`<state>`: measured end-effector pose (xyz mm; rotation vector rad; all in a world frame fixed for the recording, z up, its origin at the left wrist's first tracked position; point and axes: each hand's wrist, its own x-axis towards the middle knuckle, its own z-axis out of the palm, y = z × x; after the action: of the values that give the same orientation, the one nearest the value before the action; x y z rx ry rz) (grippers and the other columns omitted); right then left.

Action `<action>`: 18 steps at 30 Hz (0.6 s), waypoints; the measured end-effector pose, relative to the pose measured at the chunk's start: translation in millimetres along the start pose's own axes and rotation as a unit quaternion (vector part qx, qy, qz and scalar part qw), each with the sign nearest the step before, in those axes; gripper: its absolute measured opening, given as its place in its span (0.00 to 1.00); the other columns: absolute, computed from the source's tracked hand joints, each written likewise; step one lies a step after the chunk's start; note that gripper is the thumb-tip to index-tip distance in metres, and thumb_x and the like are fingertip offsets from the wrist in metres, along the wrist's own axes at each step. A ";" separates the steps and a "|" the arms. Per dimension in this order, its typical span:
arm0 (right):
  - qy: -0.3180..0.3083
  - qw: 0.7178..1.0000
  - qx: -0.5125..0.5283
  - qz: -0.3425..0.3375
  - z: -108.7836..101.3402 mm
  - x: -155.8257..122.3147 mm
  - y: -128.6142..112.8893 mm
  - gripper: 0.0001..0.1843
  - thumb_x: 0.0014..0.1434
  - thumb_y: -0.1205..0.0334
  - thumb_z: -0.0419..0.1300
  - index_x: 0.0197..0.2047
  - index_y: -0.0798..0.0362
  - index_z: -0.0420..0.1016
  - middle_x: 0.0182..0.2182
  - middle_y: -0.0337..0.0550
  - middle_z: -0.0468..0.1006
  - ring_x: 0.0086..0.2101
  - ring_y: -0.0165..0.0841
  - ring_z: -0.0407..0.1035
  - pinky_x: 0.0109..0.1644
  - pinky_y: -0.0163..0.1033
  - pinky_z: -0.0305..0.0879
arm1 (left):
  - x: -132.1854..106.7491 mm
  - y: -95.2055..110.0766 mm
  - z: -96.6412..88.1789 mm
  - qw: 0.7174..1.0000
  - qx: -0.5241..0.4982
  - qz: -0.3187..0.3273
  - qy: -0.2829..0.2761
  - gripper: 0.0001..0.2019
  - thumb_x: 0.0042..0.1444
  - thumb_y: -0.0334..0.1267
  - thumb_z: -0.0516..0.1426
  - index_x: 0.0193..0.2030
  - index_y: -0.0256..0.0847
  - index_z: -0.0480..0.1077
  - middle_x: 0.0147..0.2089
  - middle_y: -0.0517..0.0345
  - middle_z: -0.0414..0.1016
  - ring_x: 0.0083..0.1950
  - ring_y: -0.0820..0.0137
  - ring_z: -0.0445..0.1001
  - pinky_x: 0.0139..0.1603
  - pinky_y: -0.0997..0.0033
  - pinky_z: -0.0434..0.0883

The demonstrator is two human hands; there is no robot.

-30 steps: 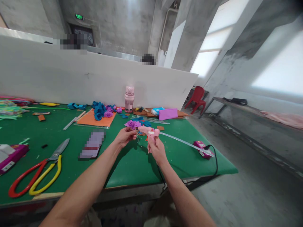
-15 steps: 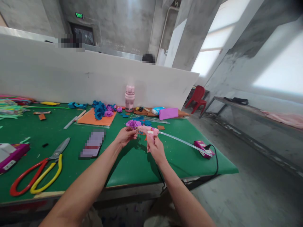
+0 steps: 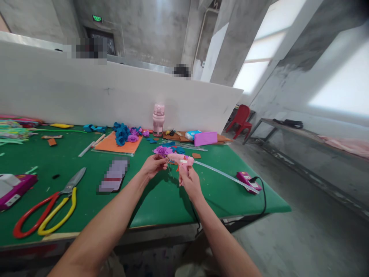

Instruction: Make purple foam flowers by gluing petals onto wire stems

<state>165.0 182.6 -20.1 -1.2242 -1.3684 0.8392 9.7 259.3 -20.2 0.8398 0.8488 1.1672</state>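
A pink hot glue gun [image 3: 182,159] is gripped by my right hand [image 3: 188,180], with its nozzle pointing left. From its back a long clear glue stick [image 3: 223,174] slants down to the right. My left hand [image 3: 154,166] pinches a purple paper flower [image 3: 163,150] from below, and the nozzle is close against the flower's underside. Thin glue strands hang beneath the nozzle. Whether the tip touches the flower is hidden by my fingers. Dark blue pieces [image 3: 178,149] lie just behind the glue gun.
Large scissors [image 3: 62,198] with red and yellow handles and a phone [image 3: 113,176] lie on the left. An orange sheet [image 3: 108,144] carries blue and purple flowers. A pink bottle [image 3: 158,120] stands by the white partition [image 3: 121,88]. A purple power strip [image 3: 245,181] sits near the right edge.
My two hands, the flower and the glue gun hold almost the same position. Only a very slight shift of the whole view shows.
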 end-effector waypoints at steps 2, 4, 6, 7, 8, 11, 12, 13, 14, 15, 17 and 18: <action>-0.001 1.000 0.009 0.002 0.9 0.3 0.2 0.16 0.58 0.47 0.51 0.34 0.51 0.64 0.15 0.30 0.64 0.15 0.25 0.59 0.18 0.30 0.58 | -0.3 0.2 0.3 1.000 0.001 -0.002 0.002 0.09 0.40 0.26 0.65 0.25 0.33 0.68 0.21 0.59 0.71 0.20 0.75 0.71 0.20 0.77 0.69; -0.001 1.000 0.021 0.004 1.4 0.9 0.7 0.16 0.58 0.46 0.52 0.34 0.51 0.64 0.15 0.30 0.64 0.15 0.25 0.59 0.18 0.30 0.58 | -0.8 0.4 0.7 1.000 0.001 -0.002 0.004 0.09 0.40 0.26 0.65 0.25 0.33 0.68 0.22 0.59 0.71 0.20 0.75 0.71 0.20 0.77 0.69; -0.003 0.999 0.046 0.014 2.0 2.2 1.4 0.17 0.57 0.46 0.52 0.34 0.52 0.65 0.15 0.30 0.64 0.14 0.24 0.58 0.17 0.30 0.57 | -1.3 0.7 0.8 1.000 0.000 -0.003 -0.002 0.09 0.41 0.26 0.65 0.26 0.33 0.68 0.22 0.58 0.72 0.20 0.75 0.71 0.20 0.77 0.69; -0.004 0.998 0.066 0.023 2.4 3.2 1.8 0.17 0.56 0.45 0.53 0.33 0.52 0.64 0.15 0.29 0.63 0.14 0.24 0.58 0.17 0.30 0.57 | -1.6 0.9 0.8 1.000 0.000 -0.003 -0.007 0.09 0.41 0.26 0.65 0.26 0.32 0.68 0.22 0.58 0.72 0.20 0.75 0.71 0.20 0.77 0.68; -0.006 0.995 0.090 0.036 2.7 4.3 2.0 0.17 0.55 0.45 0.54 0.33 0.52 0.64 0.15 0.29 0.63 0.14 0.23 0.57 0.16 0.29 0.57 | -1.9 1.1 0.8 1.000 0.001 -0.005 -0.012 0.09 0.41 0.26 0.65 0.26 0.32 0.68 0.22 0.58 0.72 0.20 0.75 0.71 0.20 0.77 0.68; -0.018 0.980 0.179 0.088 2.8 7.3 1.5 0.21 0.49 0.43 0.59 0.32 0.52 0.61 0.16 0.28 0.63 0.14 0.22 0.57 0.15 0.28 0.56 | -2.5 1.7 0.6 1.000 0.003 -0.006 -0.027 0.08 0.41 0.27 0.65 0.26 0.32 0.68 0.22 0.58 0.71 0.20 0.76 0.70 0.20 0.78 0.68; -0.025 0.973 0.206 0.103 2.3 7.9 0.9 0.22 0.48 0.42 0.60 0.32 0.52 0.61 0.16 0.27 0.63 0.14 0.22 0.57 0.15 0.28 0.56 | -2.6 1.7 0.6 0.999 0.003 -0.006 -0.031 0.08 0.41 0.27 0.64 0.26 0.32 0.68 0.22 0.58 0.71 0.20 0.76 0.70 0.20 0.78 0.68; -0.031 0.967 0.228 0.114 1.5 8.0 0.1 0.23 0.46 0.42 0.61 0.32 0.52 0.60 0.16 0.27 0.62 0.14 0.22 0.57 0.15 0.27 0.56 | -2.7 1.7 0.5 0.999 0.002 -0.005 -0.035 0.08 0.41 0.26 0.64 0.26 0.32 0.69 0.22 0.58 0.71 0.20 0.77 0.69 0.20 0.78 0.68; -0.035 0.962 0.244 0.119 0.4 7.8 -0.8 0.23 0.45 0.42 0.62 0.33 0.51 0.60 0.16 0.26 0.62 0.14 0.21 0.57 0.15 0.27 0.56 | -2.7 1.7 0.4 0.999 0.001 -0.004 -0.037 0.07 0.41 0.26 0.64 0.26 0.32 0.69 0.22 0.58 0.71 0.20 0.77 0.69 0.20 0.78 0.68; -0.036 0.959 0.256 0.119 -0.9 7.2 -1.8 0.24 0.45 0.42 0.62 0.33 0.51 0.60 0.16 0.26 0.62 0.14 0.21 0.56 0.15 0.27 0.56 | -2.7 1.6 0.4 0.999 0.000 -0.003 -0.037 0.07 0.41 0.26 0.64 0.26 0.32 0.69 0.22 0.58 0.71 0.20 0.77 0.69 0.20 0.78 0.68; -0.031 0.957 0.267 0.109 -3.5 5.5 -3.5 0.23 0.46 0.43 0.62 0.34 0.52 0.61 0.16 0.26 0.63 0.15 0.21 0.56 0.15 0.27 0.56 | -2.6 1.5 0.3 0.999 0.000 -0.002 -0.036 0.07 0.42 0.27 0.64 0.25 0.32 0.69 0.22 0.58 0.71 0.20 0.77 0.69 0.20 0.78 0.68; -0.028 0.958 0.267 0.103 -4.7 4.5 -4.0 0.23 0.46 0.44 0.62 0.35 0.52 0.61 0.16 0.27 0.63 0.15 0.21 0.56 0.15 0.27 0.56 | -2.5 1.3 0.2 0.999 0.001 -0.002 -0.036 0.07 0.42 0.27 0.64 0.25 0.33 0.69 0.22 0.58 0.71 0.20 0.77 0.69 0.20 0.78 0.67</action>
<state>169.1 185.4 -14.3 -0.9266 -0.9697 1.3008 8.9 257.1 -18.6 0.8767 0.7914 1.1262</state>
